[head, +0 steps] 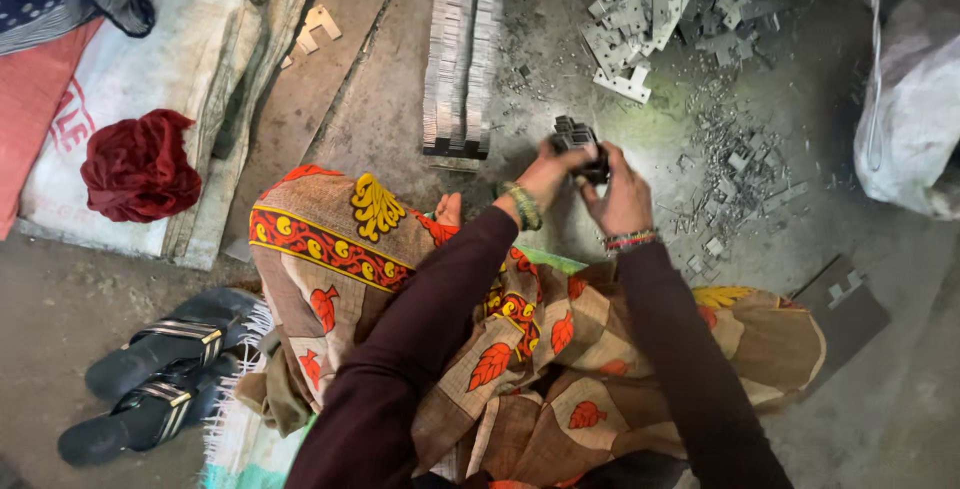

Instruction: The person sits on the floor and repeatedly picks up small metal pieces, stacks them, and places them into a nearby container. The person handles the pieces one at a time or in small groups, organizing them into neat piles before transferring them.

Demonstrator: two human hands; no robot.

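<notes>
left hand (543, 175) and right hand (622, 194) are both closed around a small stack of dark metal pieces (577, 141), held between them above the concrete floor (400, 109), just in front of the knees. further left lie a pair of dark sandals (160, 374), a crumpled red cloth (140, 164) on a white sack (140, 69), then a long row of stacked metal plates (460, 49). right of the hands sit a heap of grey metal brackets (640, 19) and a white bag (910, 109).
</notes>
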